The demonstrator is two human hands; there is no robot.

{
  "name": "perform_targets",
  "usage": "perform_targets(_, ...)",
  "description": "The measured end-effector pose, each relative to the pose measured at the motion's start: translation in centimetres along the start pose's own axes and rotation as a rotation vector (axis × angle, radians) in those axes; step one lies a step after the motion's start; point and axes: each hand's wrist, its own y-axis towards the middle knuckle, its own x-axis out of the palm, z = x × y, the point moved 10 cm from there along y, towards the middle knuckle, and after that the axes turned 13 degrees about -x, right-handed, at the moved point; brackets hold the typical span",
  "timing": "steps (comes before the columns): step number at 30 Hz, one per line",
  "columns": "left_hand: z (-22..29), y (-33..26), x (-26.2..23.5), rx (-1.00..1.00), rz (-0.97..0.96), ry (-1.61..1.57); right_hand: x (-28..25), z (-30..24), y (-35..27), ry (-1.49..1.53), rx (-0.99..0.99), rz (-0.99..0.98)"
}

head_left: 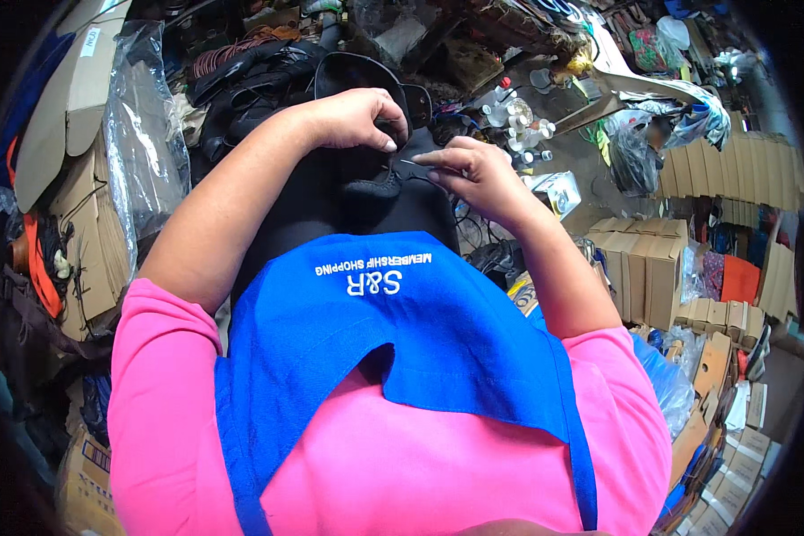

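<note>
A black shoe-like piece (375,185) rests over my dark-trousered lap, with a rounded black rim (353,64) rising behind my left hand. My left hand (362,118) is closed on this black piece, thumb and fingers curled at its upper edge. From the right, my right hand (478,174) reaches in with thumb and forefinger pinched together. A thin, pale, needle-like thing (409,162) shows at those fingertips, pointing toward the black piece. Its exact kind is too small to tell. Both hands are close together, and the shoe's inside is mostly hidden.
Black shoes or straps (241,85) are heaped beyond my left forearm. Clear plastic sheeting (147,134) and cardboard (89,232) stand at the left. Small bottles (518,116) sit at the far right of my hands. Cardboard boxes (639,268) are stacked at the right.
</note>
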Motion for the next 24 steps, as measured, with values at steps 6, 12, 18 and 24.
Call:
perform_targets(6,-0.4,0.0,-0.1,-0.024,0.011,-0.007,1.3,0.9,0.9,-0.073,-0.022,-0.089)
perform_targets(12,-0.7,0.3,0.0,-0.024,0.013,-0.017,1.8,0.5,1.4,-0.176,-0.019,-0.102)
perform_targets(18,-0.7,0.0,0.0,-0.013,0.017,-0.037,1.5,1.4,1.9,-0.012,0.027,-0.104)
perform_targets(24,-0.5,0.0,0.0,0.000,0.041,0.000,2.5,1.9,2.1,0.026,-0.022,-0.074)
